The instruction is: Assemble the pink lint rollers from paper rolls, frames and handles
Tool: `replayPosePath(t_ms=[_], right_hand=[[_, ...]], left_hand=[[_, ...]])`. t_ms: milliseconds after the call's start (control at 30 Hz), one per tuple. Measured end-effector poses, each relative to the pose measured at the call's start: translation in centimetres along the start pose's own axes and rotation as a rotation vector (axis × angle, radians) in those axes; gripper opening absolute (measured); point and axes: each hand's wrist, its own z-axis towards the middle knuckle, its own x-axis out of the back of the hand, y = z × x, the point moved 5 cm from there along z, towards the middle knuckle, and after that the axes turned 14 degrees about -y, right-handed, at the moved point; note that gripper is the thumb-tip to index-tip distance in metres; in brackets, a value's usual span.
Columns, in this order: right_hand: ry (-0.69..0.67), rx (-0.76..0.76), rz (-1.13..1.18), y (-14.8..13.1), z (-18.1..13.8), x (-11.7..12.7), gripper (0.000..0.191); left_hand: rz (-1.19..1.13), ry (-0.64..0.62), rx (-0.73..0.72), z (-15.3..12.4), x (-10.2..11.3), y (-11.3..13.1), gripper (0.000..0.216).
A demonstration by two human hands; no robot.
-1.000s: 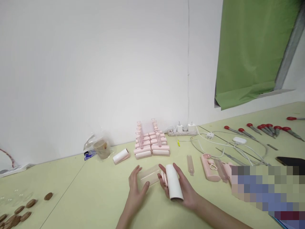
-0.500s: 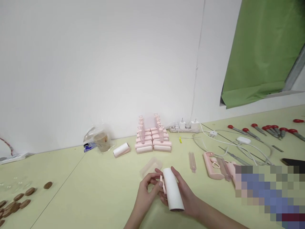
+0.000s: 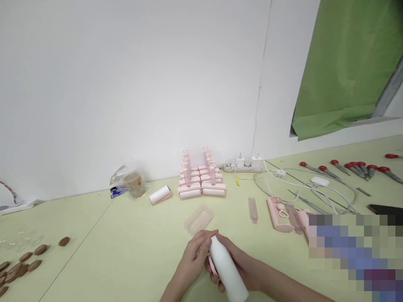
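Note:
My right hand (image 3: 244, 268) is wrapped round a white lint roller (image 3: 226, 270) with a pink frame, holding it just above the pale green table (image 3: 126, 251). My left hand (image 3: 195, 256) is closed on the roller's far end, with its fingertips pinched at the top. A clear pinkish roller cover (image 3: 199, 218) lies flat on the table just beyond both hands. A loose white roll (image 3: 160, 195) lies further back to the left.
A stack of pink lint rollers (image 3: 201, 180) stands against the wall. Pink parts (image 3: 280, 214), a clear tube (image 3: 252, 209), cables (image 3: 302, 188), a power strip (image 3: 242, 168) and red-handled screwdrivers (image 3: 352, 170) lie to the right. Brown discs (image 3: 22, 264) lie at far left, near a bagged cup (image 3: 132, 186).
My left hand let go of the clear cover and came onto the end of the roller. Both hands drew nearer with the roller, while the cover stayed on the table.

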Motion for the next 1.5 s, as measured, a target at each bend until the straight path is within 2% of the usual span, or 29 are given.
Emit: replayPosePath(t_ms=[67, 133, 233, 300, 367, 500, 600, 800, 1033, 1133, 1300, 1400, 1500], right_hand=[[-0.001, 0.018, 0.022, -0.2, 0.1, 0.0, 0.064], [-0.007, 0.075, 0.054, -0.8, 0.2, -0.1, 0.061], [-0.007, 0.230, 0.109, -2.1, 0.1, -0.2, 0.058], [0.021, 0.291, 0.138, -2.7, 0.0, 0.1, 0.053], [0.033, 0.307, 0.152, -2.9, 0.0, 0.5, 0.051], [0.002, 0.387, 0.163, -3.1, 0.0, 0.7, 0.044], [0.035, 0.454, 0.141, -3.3, 0.0, 0.8, 0.035], [0.121, 0.489, 0.097, -3.7, -0.3, 1.3, 0.020], [0.105, 0.531, 0.016, -4.1, -0.7, 1.4, 0.022], [0.069, 0.545, -0.146, -4.0, -0.9, 0.9, 0.037], [0.046, 0.452, -0.445, -3.2, -0.9, 1.1, 0.091], [0.104, 0.441, -0.670, -4.0, -1.6, 1.1, 0.107], [0.240, 0.522, -0.969, -5.9, -3.3, -0.1, 0.107]], left_hand=[[0.074, 0.007, -0.018, -0.1, 0.0, 0.0, 0.032], [0.090, 0.066, -0.027, -0.1, 0.4, -0.1, 0.031], [0.119, 0.310, -0.097, -0.6, 2.0, 0.0, 0.031], [0.230, 0.486, -0.176, -1.3, 3.0, 0.3, 0.032], [0.428, 0.537, -0.279, -1.8, 3.2, 0.8, 0.036], [0.809, 0.377, -0.452, -2.1, 1.5, 1.2, 0.050], [0.928, 0.294, -0.477, -2.2, 0.6, 1.1, 0.054], [0.998, 0.277, -0.527, -2.6, 0.1, 1.5, 0.061], [1.068, 0.290, -0.570, -2.9, 0.0, 1.8, 0.062], [1.090, 0.291, -0.569, -2.8, -0.1, 1.7, 0.063], [1.098, 0.188, -0.622, -2.7, -1.1, 1.0, 0.059], [0.856, 0.135, -0.544, -2.5, -1.1, 0.8, 0.059], [0.380, 0.170, -0.359, -1.7, -0.2, 1.0, 0.077]])
